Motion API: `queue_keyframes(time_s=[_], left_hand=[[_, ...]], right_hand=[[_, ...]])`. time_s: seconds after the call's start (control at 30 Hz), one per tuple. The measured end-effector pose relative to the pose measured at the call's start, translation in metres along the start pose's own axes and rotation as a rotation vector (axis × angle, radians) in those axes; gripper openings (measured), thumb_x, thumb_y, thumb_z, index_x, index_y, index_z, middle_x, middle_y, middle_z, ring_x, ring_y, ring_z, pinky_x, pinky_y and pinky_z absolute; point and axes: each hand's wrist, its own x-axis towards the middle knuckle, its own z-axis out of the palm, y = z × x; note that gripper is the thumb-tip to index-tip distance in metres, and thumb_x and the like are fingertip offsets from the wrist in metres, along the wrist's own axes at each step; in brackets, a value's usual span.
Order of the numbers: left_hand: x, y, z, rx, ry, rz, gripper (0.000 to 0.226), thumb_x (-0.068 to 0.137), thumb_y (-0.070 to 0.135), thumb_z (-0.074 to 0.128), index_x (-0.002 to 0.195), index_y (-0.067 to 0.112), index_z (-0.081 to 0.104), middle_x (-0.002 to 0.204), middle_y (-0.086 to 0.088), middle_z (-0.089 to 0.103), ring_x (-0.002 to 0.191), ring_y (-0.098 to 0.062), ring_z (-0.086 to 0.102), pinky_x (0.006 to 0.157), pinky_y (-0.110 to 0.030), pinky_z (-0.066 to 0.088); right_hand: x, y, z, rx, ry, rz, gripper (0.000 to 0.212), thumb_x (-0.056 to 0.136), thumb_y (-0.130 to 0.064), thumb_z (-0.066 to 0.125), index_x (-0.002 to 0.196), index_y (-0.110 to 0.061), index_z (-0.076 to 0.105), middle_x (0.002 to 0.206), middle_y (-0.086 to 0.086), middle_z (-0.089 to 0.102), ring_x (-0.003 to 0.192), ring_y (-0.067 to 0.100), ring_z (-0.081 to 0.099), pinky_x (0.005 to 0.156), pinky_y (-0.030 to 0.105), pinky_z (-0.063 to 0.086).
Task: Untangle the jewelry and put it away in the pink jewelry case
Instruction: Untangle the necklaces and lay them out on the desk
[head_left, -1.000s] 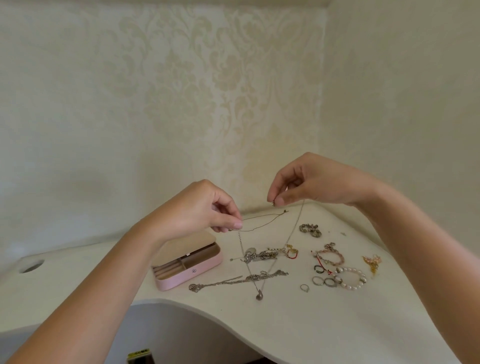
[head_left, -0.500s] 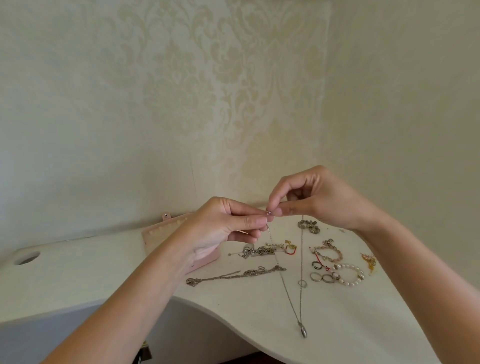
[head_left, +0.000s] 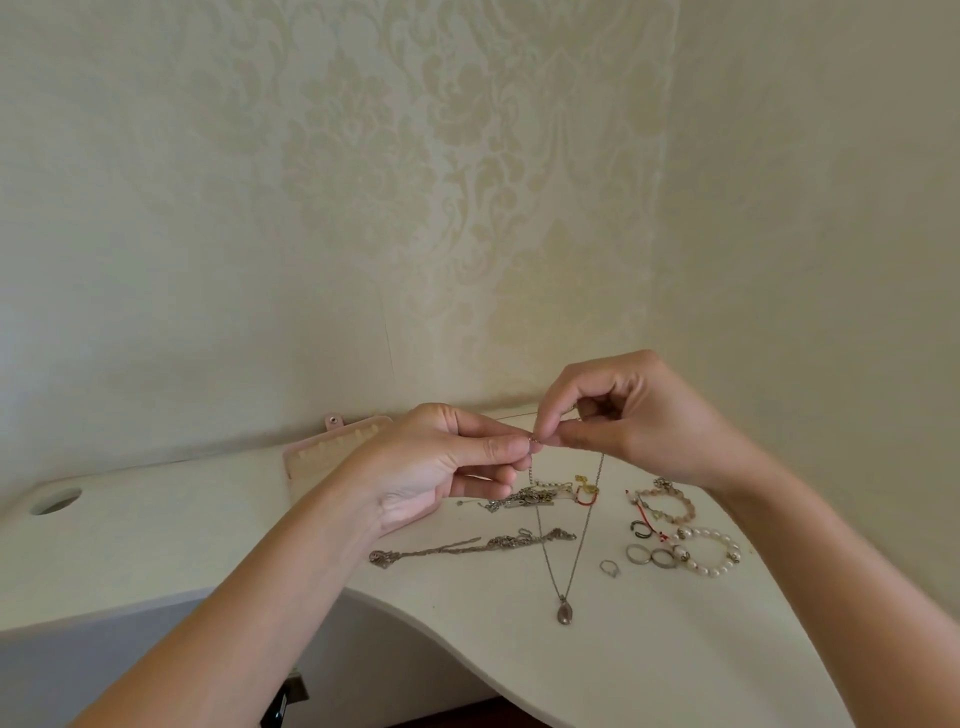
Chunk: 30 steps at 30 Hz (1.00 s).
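A thin silver necklace (head_left: 574, 558) with a drop pendant (head_left: 563, 613) hangs in a long loop above the white table (head_left: 649, 649). My left hand (head_left: 447, 462) and my right hand (head_left: 623, 415) meet fingertip to fingertip, each pinching an end of the chain at its clasp. The pink jewelry case (head_left: 332, 447) stands open behind my left hand, which hides most of it. A twisted silver chain (head_left: 467, 548) lies below the hands.
More jewelry lies on the table: a silver tangle with a gold and red piece (head_left: 545, 496), a pearl bracelet (head_left: 709, 551), a beaded bracelet (head_left: 670, 504), rings (head_left: 649, 556) and a small ring (head_left: 609, 567). A cable hole (head_left: 54, 501) sits far left. Walls close the corner.
My hands came together from apart, joining the chain's ends. The necklace now hangs straight with its pendant lower and nearer. The view tilted up, so the case lid shows behind my left hand.
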Motion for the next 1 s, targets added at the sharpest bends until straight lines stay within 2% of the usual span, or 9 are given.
queue_keyframes(time_s=[0.17,0.23,0.33,0.47,0.57,0.67,0.8,0.93,1.0], left_hand=[[0.009,-0.008,-0.002,0.065,0.079,0.012,0.02,0.063,0.014,0.072,0.079,0.002,0.073,0.066,-0.005,0.068,0.055,-0.009,0.061,0.059,-0.021,0.056],[0.012,-0.012,-0.003,0.084,0.112,0.024,0.019,0.064,0.013,0.072,0.08,0.002,0.073,0.065,-0.005,0.068,0.054,-0.009,0.061,0.059,-0.021,0.056],[0.016,-0.019,-0.007,0.115,0.14,0.02,0.014,0.072,0.007,0.071,0.083,-0.001,0.072,0.065,-0.007,0.068,0.055,-0.01,0.062,0.058,-0.021,0.056],[0.024,-0.032,-0.011,0.066,0.164,-0.051,0.022,0.064,0.014,0.074,0.081,0.001,0.074,0.071,-0.009,0.07,0.058,-0.012,0.063,0.06,-0.023,0.056],[0.029,-0.043,-0.013,-0.037,0.163,-0.124,0.017,0.062,0.014,0.073,0.075,0.004,0.075,0.071,-0.008,0.07,0.058,-0.012,0.064,0.059,-0.023,0.056],[0.033,-0.053,-0.013,-0.111,0.168,-0.161,0.011,0.062,0.012,0.073,0.07,0.005,0.075,0.068,-0.007,0.069,0.056,-0.011,0.064,0.057,-0.023,0.056],[0.035,-0.061,-0.014,-0.154,0.187,-0.168,0.015,0.065,0.011,0.072,0.076,0.002,0.074,0.068,-0.008,0.069,0.055,-0.011,0.063,0.056,-0.023,0.056],[0.037,-0.067,-0.014,-0.147,0.216,-0.141,0.011,0.075,0.008,0.069,0.081,-0.001,0.072,0.068,-0.007,0.069,0.055,-0.011,0.063,0.055,-0.022,0.055],[0.037,-0.069,-0.013,-0.13,0.231,-0.126,0.009,0.079,0.007,0.067,0.08,-0.001,0.071,0.068,-0.007,0.068,0.055,-0.011,0.063,0.056,-0.021,0.055]], right_hand=[[0.005,0.022,0.01,-0.06,0.051,0.012,0.016,0.079,-0.015,0.076,0.08,-0.031,0.075,0.066,0.01,0.06,0.049,0.011,0.033,0.045,0.026,0.035],[0.007,0.03,0.013,-0.064,0.047,-0.003,0.013,0.078,-0.021,0.077,0.085,-0.031,0.076,0.073,0.0,0.066,0.049,0.016,0.04,0.043,0.031,0.041],[0.009,0.042,0.018,-0.075,0.04,-0.053,0.011,0.075,-0.029,0.078,0.086,-0.029,0.078,0.078,-0.006,0.068,0.053,0.027,0.049,0.044,0.033,0.041],[0.009,0.057,0.027,-0.16,0.048,-0.111,0.007,0.076,-0.022,0.078,0.083,-0.021,0.078,0.071,-0.012,0.064,0.051,0.006,0.046,0.05,0.011,0.032],[0.006,0.068,0.036,-0.242,0.056,-0.146,0.005,0.079,-0.018,0.077,0.084,-0.018,0.078,0.072,-0.014,0.061,0.054,-0.002,0.048,0.052,0.006,0.032],[0.002,0.078,0.043,-0.288,0.066,-0.174,0.006,0.081,-0.021,0.075,0.086,-0.019,0.077,0.074,-0.013,0.061,0.056,-0.002,0.049,0.054,0.006,0.033],[-0.001,0.088,0.05,-0.329,0.095,-0.201,0.008,0.083,-0.023,0.072,0.089,-0.019,0.076,0.076,-0.009,0.063,0.06,0.002,0.054,0.056,0.007,0.038],[-0.003,0.092,0.057,-0.323,0.139,-0.187,0.009,0.083,-0.02,0.07,0.088,-0.016,0.075,0.078,-0.008,0.064,0.061,-0.006,0.05,0.057,0.003,0.035],[-0.004,0.093,0.06,-0.34,0.16,-0.181,0.013,0.084,-0.022,0.065,0.087,-0.014,0.075,0.078,-0.007,0.063,0.061,-0.005,0.049,0.057,0.002,0.033]])
